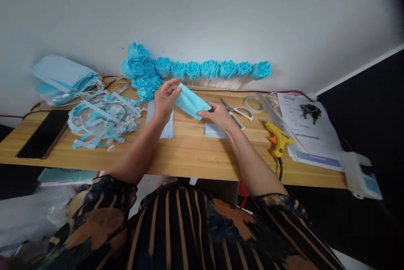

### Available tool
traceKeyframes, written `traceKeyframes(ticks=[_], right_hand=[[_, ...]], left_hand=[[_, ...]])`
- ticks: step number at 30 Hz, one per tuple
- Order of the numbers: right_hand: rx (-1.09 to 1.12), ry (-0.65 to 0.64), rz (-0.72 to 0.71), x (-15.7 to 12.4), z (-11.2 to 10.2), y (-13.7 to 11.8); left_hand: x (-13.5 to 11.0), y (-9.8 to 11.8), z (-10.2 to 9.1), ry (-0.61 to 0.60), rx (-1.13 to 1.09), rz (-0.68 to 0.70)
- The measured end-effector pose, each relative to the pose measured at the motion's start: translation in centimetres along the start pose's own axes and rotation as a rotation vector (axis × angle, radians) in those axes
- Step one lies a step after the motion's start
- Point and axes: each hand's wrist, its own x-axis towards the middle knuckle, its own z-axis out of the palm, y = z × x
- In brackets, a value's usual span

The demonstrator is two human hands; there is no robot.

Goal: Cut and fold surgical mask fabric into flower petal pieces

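Between my two hands, above the wooden table [189, 156], is a piece of light blue face-mask fabric [192, 101], tilted down to the right. My left hand [166, 98] pinches its upper left corner. My right hand [217, 114] grips the lower right end between thumb and fingers. Beneath my left forearm lies a pale blue mask piece [167, 126], partly covered. Another small folded pale piece [214, 131] rests under my right wrist. White-handled scissors [238, 112] lie just right of my right hand.
Blue fabric flowers [210, 69] on sticks line the wall. Cut strips [104, 114] are heaped left, near a phone [44, 134] and stacked masks [63, 76]. Right are a tape roll [263, 105], a yellow glue gun [277, 138] with cord, papers [306, 135] and keys [311, 111].
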Motion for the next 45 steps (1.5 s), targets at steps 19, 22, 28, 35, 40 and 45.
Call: traceKeyframes(ticks=[19, 22, 28, 35, 40, 45], right_hand=[[0.169, -0.118, -0.17, -0.4, -1.5, -1.7], [0.068, -0.007, -0.178, -0.5, -0.5, -1.8], [-0.086, 0.229, -0.196, -0.7, 0.7, -1.9], [0.054, 0.435, -0.184, -0.3, 0.5, -1.8], [0.091, 0.418, -0.139, 0.2, 0.0, -1.3], [-0.127, 0.264, -0.304, -0.8, -1.2, -2.7]], left_hand=[[-1.6, 1.3, 1.9, -0.295, 0.048, 0.022], [-2.6, 1.6, 2.8, -0.37, 0.072, 0.045], [-3.3, 2.4, 3.4, -0.35, 0.11, -0.011], [-3.3, 2.3, 3.7, -0.292, -0.154, -0.426], [-3.2, 1.9, 3.6, -0.239, -0.246, -0.556], [-3.2, 2.3, 3.7, -0.263, -0.124, -0.483]])
